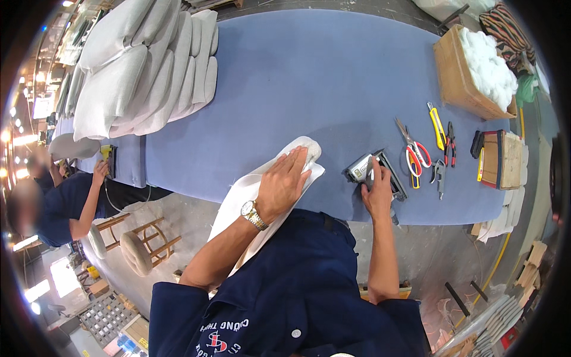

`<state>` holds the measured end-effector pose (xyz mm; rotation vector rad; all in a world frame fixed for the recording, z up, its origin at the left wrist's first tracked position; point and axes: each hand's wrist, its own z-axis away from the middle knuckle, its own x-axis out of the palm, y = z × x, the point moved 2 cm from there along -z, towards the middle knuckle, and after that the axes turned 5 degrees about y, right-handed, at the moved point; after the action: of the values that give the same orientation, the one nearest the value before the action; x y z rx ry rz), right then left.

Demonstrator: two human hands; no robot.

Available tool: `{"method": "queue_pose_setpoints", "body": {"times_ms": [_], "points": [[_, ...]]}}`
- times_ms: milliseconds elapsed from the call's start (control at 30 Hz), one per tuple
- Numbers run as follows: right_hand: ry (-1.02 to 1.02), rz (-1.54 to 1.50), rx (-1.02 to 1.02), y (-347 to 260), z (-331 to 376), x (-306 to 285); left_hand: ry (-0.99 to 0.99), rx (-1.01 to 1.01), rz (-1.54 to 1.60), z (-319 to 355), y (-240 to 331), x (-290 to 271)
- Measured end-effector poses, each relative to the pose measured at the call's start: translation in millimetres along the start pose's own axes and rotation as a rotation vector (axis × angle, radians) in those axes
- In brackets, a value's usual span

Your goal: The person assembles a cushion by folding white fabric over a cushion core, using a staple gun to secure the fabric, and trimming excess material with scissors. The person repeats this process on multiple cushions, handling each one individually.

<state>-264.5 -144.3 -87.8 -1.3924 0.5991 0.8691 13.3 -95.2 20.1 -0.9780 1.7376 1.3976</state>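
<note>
My left hand lies flat with its fingers stretched out on a light grey fabric-covered pad at the table's near edge. Loose pale cloth hangs from the pad down beside my body. My right hand is wrapped around a black and silver staple gun, which rests on or just over the table, apart from the pad. Right of it lie red-handled scissors, a yellow utility knife, red-handled pliers and a small grey metal tool.
Grey upholstered pads are piled on the far left of the blue table. A cardboard box of white stuffing stands far right, near a smaller box. At left, another person holds a yellow-green staple gun near stools.
</note>
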Motion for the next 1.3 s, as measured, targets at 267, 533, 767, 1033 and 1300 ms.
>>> {"method": "queue_pose_setpoints", "body": {"times_ms": [267,533,767,1033,1300], "points": [[0.008,-0.469,0.124,-46,-2,-35,0.064,-0.003,0.022,1,-4,2],[-0.146,-0.886,-0.046,-124,9,-48,0.142,0.006,0.039,-2,-4,-2],[-0.135,-0.952,-0.075,-129,8,-37,0.090,-0.049,0.062,-4,-4,-9],[-0.172,-0.878,-0.080,-125,15,-29,0.075,-0.051,0.105,-4,-10,-9],[-0.200,-0.728,-0.121,-137,10,-42,0.091,-0.095,0.220,-9,-11,-10]]}}
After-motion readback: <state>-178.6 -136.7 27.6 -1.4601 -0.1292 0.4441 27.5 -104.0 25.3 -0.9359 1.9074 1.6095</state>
